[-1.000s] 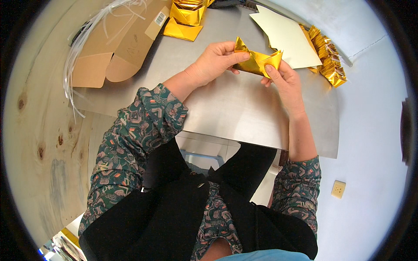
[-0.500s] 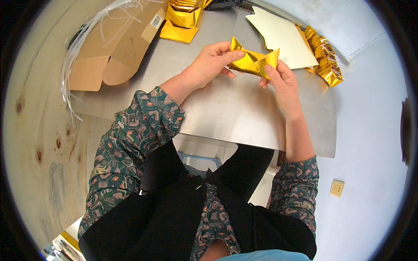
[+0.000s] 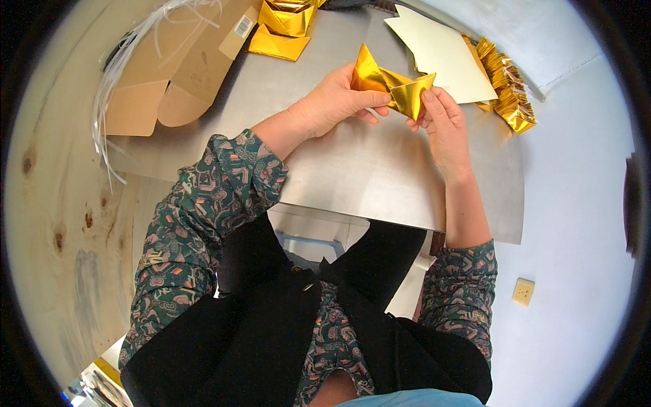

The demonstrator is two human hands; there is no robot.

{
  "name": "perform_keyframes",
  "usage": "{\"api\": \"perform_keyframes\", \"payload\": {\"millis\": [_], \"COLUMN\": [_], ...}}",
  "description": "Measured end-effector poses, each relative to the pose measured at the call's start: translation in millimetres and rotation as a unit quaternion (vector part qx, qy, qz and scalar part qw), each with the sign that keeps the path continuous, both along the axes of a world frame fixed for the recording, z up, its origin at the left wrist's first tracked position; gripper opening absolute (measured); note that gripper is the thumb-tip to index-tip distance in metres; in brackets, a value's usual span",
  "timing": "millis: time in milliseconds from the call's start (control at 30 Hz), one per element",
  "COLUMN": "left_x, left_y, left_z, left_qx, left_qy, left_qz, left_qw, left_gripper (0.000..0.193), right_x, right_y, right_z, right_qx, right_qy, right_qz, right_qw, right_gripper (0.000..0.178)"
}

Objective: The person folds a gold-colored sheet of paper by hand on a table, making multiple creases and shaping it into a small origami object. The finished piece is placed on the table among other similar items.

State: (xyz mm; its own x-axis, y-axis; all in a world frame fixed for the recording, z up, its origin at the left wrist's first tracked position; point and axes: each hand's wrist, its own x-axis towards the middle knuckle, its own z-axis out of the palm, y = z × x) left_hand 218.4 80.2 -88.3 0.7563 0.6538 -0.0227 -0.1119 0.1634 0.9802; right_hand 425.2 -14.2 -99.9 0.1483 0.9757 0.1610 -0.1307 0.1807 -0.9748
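Between my hands, above the metal table (image 3: 339,163), is a shiny gold folded paper ingot (image 3: 406,95) with pointed ends. My left hand (image 3: 346,100) grips its left part, the thumb pressed along the lower front edge. At the other end, my right hand (image 3: 444,122) pinches the right point between thumb and fingers. Part of the ingot's back and underside is hidden by my fingers. Beyond my left hand stands a row of similar gold folded papers (image 3: 279,45), nested one behind another.
A cardboard box (image 3: 169,74) with white plastic strips (image 3: 108,88) lies at the left. Pale paper sheets (image 3: 444,57) rest at the right, beside a stack of crinkled gold folded pieces (image 3: 505,88). The wall with an outlet (image 3: 523,292) is close on the right.
The ingot's left point now stands higher and the ingot looks more turned. My left thumb has slid right along its front, and my right thumb has shifted up toward the right point.
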Motion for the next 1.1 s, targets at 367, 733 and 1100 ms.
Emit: {"api": "perform_keyframes", "payload": {"millis": [367,733,1100], "left_x": [1,-10,-81], "left_y": [-2,0,82], "left_z": [-1,9,3], "left_qx": [0.049,0.194,0.373], "left_qy": [0.043,0.190,0.433], "left_qz": [0.006,0.028,0.402], "left_qw": [0.998,0.962,0.716], "left_gripper": [0.046,0.043,0.045], "right_x": [2,-5,-8], "right_y": [0,-1,2], "right_z": [-6,3,-6], "right_qx": [0.008,-0.026,-0.044], "right_qy": [-0.091,-0.082,-0.070], "right_qz": [-0.014,-0.024,0.022], "right_qw": [0.996,0.996,0.996], "right_gripper": [0.018,0.016,0.015]}}
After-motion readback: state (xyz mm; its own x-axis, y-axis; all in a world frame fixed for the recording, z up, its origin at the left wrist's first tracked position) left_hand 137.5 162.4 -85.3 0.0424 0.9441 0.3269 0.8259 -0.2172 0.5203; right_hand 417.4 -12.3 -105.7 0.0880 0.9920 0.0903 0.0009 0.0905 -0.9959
